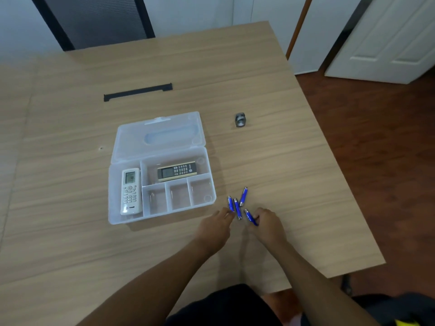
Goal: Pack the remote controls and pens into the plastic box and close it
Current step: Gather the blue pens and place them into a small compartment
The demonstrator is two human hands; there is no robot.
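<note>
A clear plastic box (162, 216) lies open on the wooden table, its lid (157, 137) folded back flat. A white remote (130, 191) fills the box's left compartment and a beige-and-black remote (176, 171) lies in the upper right one. The three small front compartments hold nothing. Several short blue pens (243, 196) lie scattered on the table just right of the box. My left hand (215, 225) touches the leftmost pen (230, 203) with its fingertips. My right hand (267, 223) pinches the rightmost pen (250, 217).
A small grey metal object (240, 120) stands behind the pens. A black strip (138, 92) lies farther back on the table. The table's right edge (334, 147) drops to a dark wooden floor. A black chair (94, 20) stands beyond the far edge.
</note>
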